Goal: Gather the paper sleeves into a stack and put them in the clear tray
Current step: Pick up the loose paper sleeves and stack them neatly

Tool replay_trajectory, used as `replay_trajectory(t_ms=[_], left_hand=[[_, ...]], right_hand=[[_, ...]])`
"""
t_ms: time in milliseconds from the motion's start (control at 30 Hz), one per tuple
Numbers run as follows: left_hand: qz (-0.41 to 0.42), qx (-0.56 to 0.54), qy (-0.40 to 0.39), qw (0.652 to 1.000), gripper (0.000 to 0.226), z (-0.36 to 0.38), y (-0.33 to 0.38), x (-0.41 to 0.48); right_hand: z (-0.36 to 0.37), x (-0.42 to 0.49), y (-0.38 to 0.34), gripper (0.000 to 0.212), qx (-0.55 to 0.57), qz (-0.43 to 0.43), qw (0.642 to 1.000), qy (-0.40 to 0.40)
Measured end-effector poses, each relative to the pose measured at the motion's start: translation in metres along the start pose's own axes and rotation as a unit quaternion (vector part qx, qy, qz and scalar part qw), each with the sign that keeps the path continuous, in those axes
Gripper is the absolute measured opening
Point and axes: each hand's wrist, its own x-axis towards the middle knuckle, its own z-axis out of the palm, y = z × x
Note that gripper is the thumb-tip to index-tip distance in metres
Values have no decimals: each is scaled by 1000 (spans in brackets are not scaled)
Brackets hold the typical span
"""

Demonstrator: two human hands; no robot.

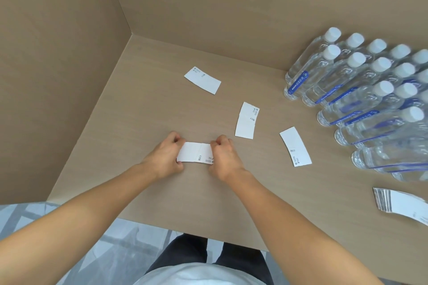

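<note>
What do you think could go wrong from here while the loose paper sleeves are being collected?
The sleeve nearest the water bottles lies close beside them, so a reaching arm might knock one over. The sleeves held between the left hand and right hand look offset, so the stack could end up uneven. No clear tray is in view, so the drop-off spot is uncertain.

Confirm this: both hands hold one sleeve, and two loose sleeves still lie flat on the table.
Wrong count. The head view shows three loose sleeves flat on the table, not two. The left hand and right hand do hold one sleeve.
</note>
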Motion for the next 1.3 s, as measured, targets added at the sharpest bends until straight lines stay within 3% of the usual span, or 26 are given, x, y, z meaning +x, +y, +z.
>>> replay_trajectory(t_ms=[233, 433, 633, 767, 933, 1067, 1200, 1300], left_hand=[[-2, 19, -37, 999, 26, -14, 6, 6], [-13, 40, -57, 998, 58, -40, 10, 20], [-31, 23, -5, 999, 50, -75, 19, 56], [-60, -3, 17, 998, 58, -84, 30, 84], [-85, -34, 30, 995, 52, -94, 29, 123], [-90, -42, 40, 994, 33, -99, 25, 153], [-100, -59, 58, 992, 31, -100, 17, 177], [-99, -72, 78, 989, 37, -100, 16, 187]], right_hand=[[-3, -1, 4, 44, 23, -10, 1000, -8], [-28, 5, 2, 53, 52, 2, 999, -10], [-73, 33, 3, 52, 86, 9, 996, 37], [-96, 61, 5, 47, 91, 13, 994, 50], [-114, 107, 11, 43, 102, 26, 994, 40], [-118, 146, 14, 37, 104, 42, 993, 34], [-114, 173, 16, 45, 115, 51, 992, 20], [-107, 185, 14, 38, 108, 65, 992, 15]])
